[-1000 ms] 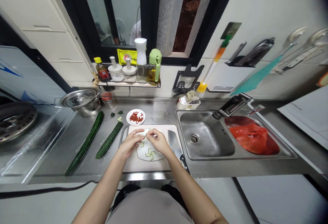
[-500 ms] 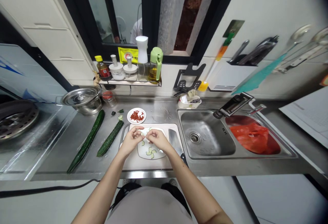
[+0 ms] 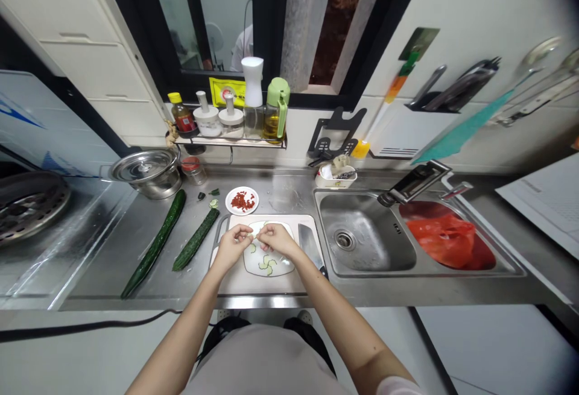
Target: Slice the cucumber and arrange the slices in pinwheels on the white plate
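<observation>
My left hand (image 3: 236,244) and my right hand (image 3: 277,239) meet over the back of a white squarish plate (image 3: 283,268). Both are closed in a pinch, fingertips nearly touching, on a small pale cucumber slice (image 3: 255,237) that my fingers partly hide. Thin cucumber slices (image 3: 268,264) lie on the plate in a curved pinwheel, with a few more near my fingers. Under the plate is a light cutting board (image 3: 271,287). A kitchen knife (image 3: 310,249) lies along the board's right side, beside my right hand. A cut cucumber (image 3: 196,241) rests left of the board.
A longer cucumber (image 3: 155,244) lies further left. Behind the board stands a small white dish (image 3: 230,207) of red bits, near cucumber scraps (image 3: 213,203). To the right is a sink (image 3: 371,250) with a red plastic bag (image 3: 441,241). A lidded steel pot (image 3: 156,178) stands back left.
My hands stay pinched together over the plate, with only a slight shift of the fingers. The whole view has moved a little; the things on the counter keep their places.
</observation>
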Tool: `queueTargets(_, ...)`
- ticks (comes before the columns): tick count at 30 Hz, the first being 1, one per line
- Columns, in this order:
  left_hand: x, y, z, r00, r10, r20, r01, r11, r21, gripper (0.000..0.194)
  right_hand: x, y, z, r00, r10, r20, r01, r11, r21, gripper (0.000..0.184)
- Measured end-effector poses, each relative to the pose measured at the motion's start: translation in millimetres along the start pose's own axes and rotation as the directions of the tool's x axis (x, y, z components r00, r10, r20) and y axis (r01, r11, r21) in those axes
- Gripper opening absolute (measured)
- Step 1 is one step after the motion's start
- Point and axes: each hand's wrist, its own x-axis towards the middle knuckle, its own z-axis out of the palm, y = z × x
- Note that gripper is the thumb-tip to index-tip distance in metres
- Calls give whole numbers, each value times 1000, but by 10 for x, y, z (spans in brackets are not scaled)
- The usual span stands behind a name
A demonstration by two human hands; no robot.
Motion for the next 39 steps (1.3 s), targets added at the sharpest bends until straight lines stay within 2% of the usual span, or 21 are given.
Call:
queueTargets(2, 10, -100, 6, 1000, -10, -11, 11, 999, 46, 23, 50, 43, -12, 995, -88, -38, 81, 984, -160, 6)
queueTargets(5, 11, -249, 43, 999, -36, -29, 40, 990, 137, 19, 114, 110, 5, 979, -199, -54, 157, 889, -430, 9)
queueTargets(10, -2, -391, 118, 995, -86, -48, 98, 933, 345, 16, 200, 261, 116, 995, -81, -50, 30, 760, -649, 13)
queueTargets(17, 22, -437, 149, 994, -100, -51, 110, 772, 626, 18, 322, 417, 246, 999, -42, -24, 10, 662, -750, 15)
queueTargets(23, 55, -534, 199, 999, -33, -32, 46, 675, 737, 20, 344, 477, 302, 999, -32, -41, -15, 591, -806, 17)
queueTargets(30, 91, -613, 217, 1000, 8, 3, -8, 635, 773, 20, 359, 490, 328, 998, -44, -35, -6, 551, -834, 17)
queueTargets(35, 50, -559, 218, 999, 0, -45, 37, 584, 811, 20, 362, 478, 335, 998, -61, -34, 2, 512, -859, 16)
queueTargets(39, 32, -508, 225, 997, -23, -67, 67, 596, 800, 20, 364, 480, 327, 998, -43, -44, -16, 505, -863, 17)
